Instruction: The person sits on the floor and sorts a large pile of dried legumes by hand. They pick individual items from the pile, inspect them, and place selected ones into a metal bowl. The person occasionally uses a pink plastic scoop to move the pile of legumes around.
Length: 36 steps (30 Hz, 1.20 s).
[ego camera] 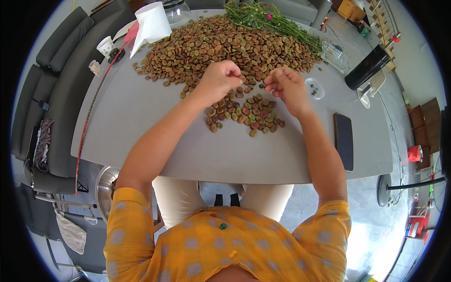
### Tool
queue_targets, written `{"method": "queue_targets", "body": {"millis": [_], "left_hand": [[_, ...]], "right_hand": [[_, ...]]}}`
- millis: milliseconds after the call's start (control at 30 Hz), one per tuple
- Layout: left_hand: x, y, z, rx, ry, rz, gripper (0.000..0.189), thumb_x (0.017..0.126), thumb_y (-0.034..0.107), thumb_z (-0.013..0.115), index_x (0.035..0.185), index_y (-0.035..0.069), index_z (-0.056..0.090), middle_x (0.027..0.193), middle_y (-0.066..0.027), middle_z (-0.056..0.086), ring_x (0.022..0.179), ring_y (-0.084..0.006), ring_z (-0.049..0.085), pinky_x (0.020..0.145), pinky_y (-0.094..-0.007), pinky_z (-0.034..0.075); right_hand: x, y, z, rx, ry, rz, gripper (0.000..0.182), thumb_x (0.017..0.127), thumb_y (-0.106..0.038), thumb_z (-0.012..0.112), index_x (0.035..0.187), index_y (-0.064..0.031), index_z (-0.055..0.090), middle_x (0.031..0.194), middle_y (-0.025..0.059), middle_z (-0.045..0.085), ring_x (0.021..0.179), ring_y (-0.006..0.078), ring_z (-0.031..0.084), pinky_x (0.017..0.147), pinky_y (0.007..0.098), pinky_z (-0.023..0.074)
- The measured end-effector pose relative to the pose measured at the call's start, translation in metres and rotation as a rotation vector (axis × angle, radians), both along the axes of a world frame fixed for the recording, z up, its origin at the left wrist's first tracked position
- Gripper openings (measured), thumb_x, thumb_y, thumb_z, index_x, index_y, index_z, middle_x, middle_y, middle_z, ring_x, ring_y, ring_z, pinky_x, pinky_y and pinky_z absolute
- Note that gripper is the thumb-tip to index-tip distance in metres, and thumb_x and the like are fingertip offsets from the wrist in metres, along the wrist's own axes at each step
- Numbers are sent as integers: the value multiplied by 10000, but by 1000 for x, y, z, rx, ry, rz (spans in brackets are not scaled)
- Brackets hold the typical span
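A large heap of dried broad beans, brown with some green and reddish ones, covers the far part of the grey table. My left hand is at the heap's near edge, thumb and fingertips pinched on what looks like a single brown bean. Opposite it, my right hand has its fingers curled in; whether a bean sits between them is hard to make out. Closer to me, between my forearms, lies a smaller loose group of beans, partly joined to the heap by scattered ones.
Right of the heap are a small clear lid with bits inside, a glass dish, a black cylinder and a smartphone. Green flower stems lie behind. At left stand a paper roll, a cup and a thin red stick.
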<state>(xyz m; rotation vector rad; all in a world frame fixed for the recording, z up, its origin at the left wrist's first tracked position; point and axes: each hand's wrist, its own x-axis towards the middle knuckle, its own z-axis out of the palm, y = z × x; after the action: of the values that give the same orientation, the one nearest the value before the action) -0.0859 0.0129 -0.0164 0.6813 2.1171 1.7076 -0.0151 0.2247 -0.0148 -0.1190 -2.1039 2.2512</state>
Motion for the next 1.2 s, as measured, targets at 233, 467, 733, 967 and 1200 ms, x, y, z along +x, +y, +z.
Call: {"method": "queue_targets", "body": {"millis": [233,467,733,967,1200], "left_hand": [[-3,-13,8,275,-358,-80,124,801,53,645,902,26,578,825,-64,624,679,-112,563,539,-238,421],[20,3,0,-388,596,-147,119,774,66,689,808,-9,604,734,-100,567,665,-235,570,611,-356,453],[17,5,-19,-517,868,-91,63,809,86,622,815,24,610,809,-150,591,716,-337,580,666,-408,468],[-7,-15,7,361,-481,-201,79,874,96,544,903,31,578,795,-58,578,609,-154,507,536,-247,407],[-7,-10,11,675,-755,-187,61,846,104,605,882,59,586,743,-29,561,551,-95,455,488,-208,356]], "right_hand": [[2,1,2,447,79,116,165,900,-191,580,945,-36,616,826,76,644,727,159,604,615,276,453],[11,-6,-7,1005,167,132,164,806,-138,670,949,-61,646,803,90,652,730,188,612,668,328,473],[11,-12,-5,1086,235,145,155,775,-181,685,856,-64,624,813,108,645,756,275,614,669,375,474],[7,-6,11,-153,20,171,151,866,-181,624,837,-36,594,743,18,603,638,113,532,540,243,397],[8,-6,7,315,-27,158,120,868,-163,631,858,-47,600,730,-2,591,657,95,495,559,234,393]]}}
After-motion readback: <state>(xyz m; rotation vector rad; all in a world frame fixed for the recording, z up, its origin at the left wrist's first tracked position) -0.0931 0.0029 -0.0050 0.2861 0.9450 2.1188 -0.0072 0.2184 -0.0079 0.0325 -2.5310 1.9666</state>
